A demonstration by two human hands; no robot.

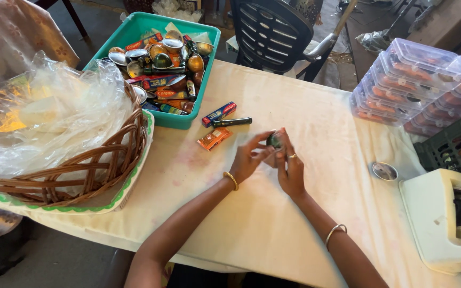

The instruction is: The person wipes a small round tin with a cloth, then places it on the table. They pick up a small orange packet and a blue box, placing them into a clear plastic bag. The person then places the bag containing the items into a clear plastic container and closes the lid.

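Above the cream tablecloth [273, 224], left hand [247, 160] and right hand [290, 169] jointly pinch a small dark-green round container [274, 140] in closed fingertip grip.

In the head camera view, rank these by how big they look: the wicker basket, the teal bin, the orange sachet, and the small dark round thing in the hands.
Largest to smallest, as seen:
1. wicker basket, though it sits nearer the camera
2. teal bin
3. orange sachet
4. small dark round thing, partly hidden between the left hand and right hand, so its rank is unsure
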